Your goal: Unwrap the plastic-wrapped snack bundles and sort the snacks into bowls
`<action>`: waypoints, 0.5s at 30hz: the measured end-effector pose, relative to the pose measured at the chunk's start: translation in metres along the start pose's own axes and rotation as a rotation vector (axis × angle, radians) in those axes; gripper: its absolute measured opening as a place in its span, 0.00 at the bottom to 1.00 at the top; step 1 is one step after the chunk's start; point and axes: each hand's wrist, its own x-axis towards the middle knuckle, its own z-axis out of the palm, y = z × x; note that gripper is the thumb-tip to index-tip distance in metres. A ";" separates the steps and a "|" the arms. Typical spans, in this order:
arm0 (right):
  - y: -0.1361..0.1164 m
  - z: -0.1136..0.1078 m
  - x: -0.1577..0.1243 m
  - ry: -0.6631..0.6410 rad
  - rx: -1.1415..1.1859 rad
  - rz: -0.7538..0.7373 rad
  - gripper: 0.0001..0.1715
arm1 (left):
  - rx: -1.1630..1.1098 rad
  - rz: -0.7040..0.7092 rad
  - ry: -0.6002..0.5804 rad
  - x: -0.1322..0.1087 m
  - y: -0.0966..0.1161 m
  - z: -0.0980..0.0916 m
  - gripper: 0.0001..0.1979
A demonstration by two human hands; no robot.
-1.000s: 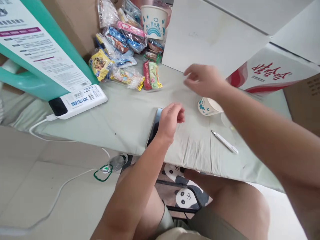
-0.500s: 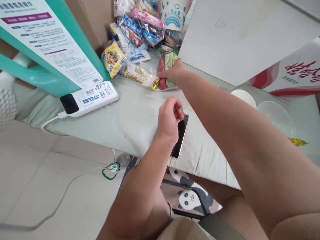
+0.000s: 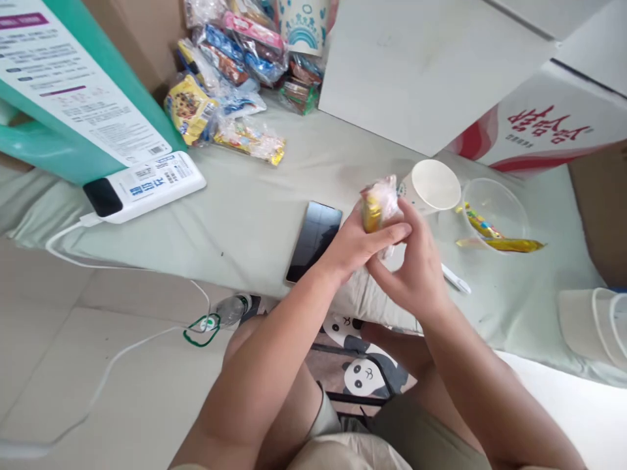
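Observation:
Both hands meet over the front part of the table, holding a crinkled snack packet (image 3: 379,207) whose yellow, white and dark red wrapper is blurred. My left hand (image 3: 353,240) is closed around its left side, the thumb lying across the front. My right hand (image 3: 414,264) grips it from the right, with thumb and fingers curled in. Parts of the packet are hidden by the fingers. Just left of the hands lies a dark-screened phone (image 3: 314,241). A white paper cup (image 3: 435,186) stands close behind my right hand.
A pile of wrapped snacks (image 3: 235,59) and a patterned cup (image 3: 304,26) are at the back. A power bank (image 3: 161,183) with a cable lies by a green jug (image 3: 112,72). To the right are a clear bowl (image 3: 516,202), yellow sticks (image 3: 519,245) and stacked white cups (image 3: 580,326).
My right hand has drawn back from the snack pile, where it gripped a red and green packet. My left hand has moved right, off the phone, and both hands now hold a packet.

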 end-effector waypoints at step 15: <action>0.143 -0.071 -0.098 -0.091 -0.491 0.540 0.22 | 0.149 -0.105 0.180 0.017 -0.040 0.004 0.51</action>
